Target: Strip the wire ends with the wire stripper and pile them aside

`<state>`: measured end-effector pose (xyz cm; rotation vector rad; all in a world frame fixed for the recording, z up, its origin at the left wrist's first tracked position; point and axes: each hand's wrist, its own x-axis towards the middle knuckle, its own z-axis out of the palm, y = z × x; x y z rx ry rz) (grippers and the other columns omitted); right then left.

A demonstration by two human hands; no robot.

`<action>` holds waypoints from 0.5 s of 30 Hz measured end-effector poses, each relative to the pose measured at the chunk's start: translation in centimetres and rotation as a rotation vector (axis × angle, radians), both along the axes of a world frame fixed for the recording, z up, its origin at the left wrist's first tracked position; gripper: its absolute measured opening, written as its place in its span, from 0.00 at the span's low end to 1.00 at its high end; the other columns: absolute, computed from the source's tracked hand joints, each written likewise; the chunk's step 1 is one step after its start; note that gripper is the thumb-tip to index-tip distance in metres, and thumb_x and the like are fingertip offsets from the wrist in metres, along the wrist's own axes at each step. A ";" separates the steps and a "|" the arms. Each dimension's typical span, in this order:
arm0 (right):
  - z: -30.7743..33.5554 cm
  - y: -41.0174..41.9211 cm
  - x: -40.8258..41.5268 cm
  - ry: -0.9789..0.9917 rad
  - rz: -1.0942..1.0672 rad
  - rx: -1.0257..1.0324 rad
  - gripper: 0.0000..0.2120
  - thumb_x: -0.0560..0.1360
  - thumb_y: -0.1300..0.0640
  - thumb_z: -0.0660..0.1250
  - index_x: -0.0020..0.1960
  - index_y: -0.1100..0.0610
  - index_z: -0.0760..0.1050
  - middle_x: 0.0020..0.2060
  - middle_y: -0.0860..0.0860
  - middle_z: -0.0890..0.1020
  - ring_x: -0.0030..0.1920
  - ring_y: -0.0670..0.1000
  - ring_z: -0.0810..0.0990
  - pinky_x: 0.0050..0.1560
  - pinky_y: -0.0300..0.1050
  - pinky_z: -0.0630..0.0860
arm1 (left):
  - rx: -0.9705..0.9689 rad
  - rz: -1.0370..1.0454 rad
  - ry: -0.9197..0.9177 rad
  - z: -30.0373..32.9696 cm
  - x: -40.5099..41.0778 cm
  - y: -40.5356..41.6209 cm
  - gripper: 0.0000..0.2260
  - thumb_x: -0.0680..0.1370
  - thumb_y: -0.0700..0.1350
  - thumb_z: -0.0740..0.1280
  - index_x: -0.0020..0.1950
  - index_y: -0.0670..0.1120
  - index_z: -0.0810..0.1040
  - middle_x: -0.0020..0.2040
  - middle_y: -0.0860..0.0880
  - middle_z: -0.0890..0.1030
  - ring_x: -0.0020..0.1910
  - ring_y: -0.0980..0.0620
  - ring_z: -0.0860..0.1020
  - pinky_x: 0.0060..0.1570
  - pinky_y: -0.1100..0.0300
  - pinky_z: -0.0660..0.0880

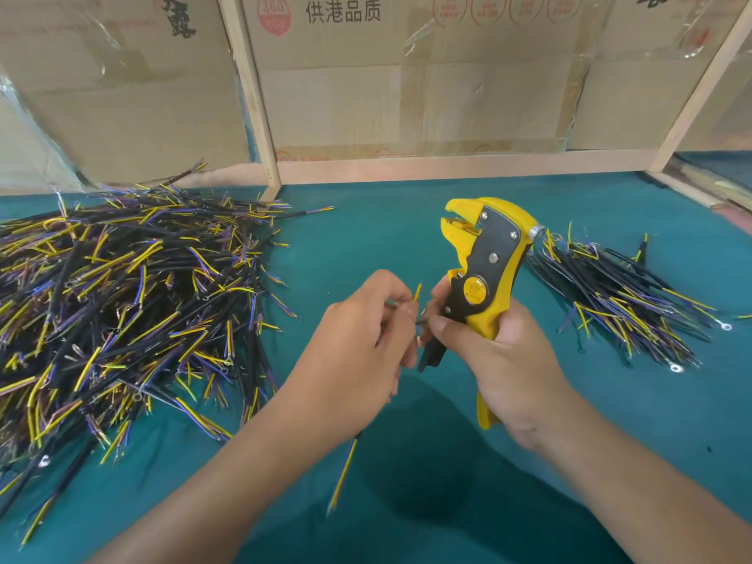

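Head view: my right hand (504, 360) wraps wire stripper (484, 258) handles, frame centre, jaws up and parted. My left hand (366, 335) pinches wire (418, 291) just beside tool. Unstripped heap (122, 299) frame left; small pile (618, 295) right. Wire light, limp, springy; judge best pinched close behind end.

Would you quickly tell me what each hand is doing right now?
Left hand: closed, pinching a wire between its fingertips.
Right hand: closed around the handles of the yellow wire stripper.
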<state>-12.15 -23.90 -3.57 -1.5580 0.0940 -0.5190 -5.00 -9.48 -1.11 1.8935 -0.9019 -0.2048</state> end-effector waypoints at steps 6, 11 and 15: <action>0.1 -0.1 -0.1 -0.006 -0.022 0.084 0.07 0.71 0.59 0.68 0.49 0.54 0.77 0.37 0.48 0.82 0.38 0.49 0.82 0.43 0.38 0.80 | -0.078 0.024 0.021 -0.5 -0.5 -0.7 0.09 0.85 0.46 0.57 0.45 0.54 0.68 0.30 0.53 0.78 0.24 0.51 0.66 0.23 0.54 0.65; 0.1 0.4 -0.2 0.012 -0.002 0.079 0.09 0.71 0.61 0.67 0.52 0.59 0.76 0.36 0.48 0.80 0.36 0.48 0.79 0.39 0.41 0.80 | -0.052 0.146 -0.030 -0.8 -0.6 -1.0 0.09 0.80 0.42 0.59 0.46 0.56 0.65 0.29 0.47 0.77 0.23 0.57 0.64 0.22 0.66 0.61; 0.0 0.7 -0.1 0.024 -0.008 0.115 0.09 0.71 0.60 0.67 0.51 0.58 0.76 0.36 0.49 0.80 0.36 0.50 0.79 0.39 0.44 0.81 | -0.068 0.182 -0.090 -0.7 -0.7 -0.9 0.15 0.77 0.37 0.60 0.52 0.58 0.62 0.29 0.47 0.77 0.22 0.55 0.64 0.22 0.66 0.61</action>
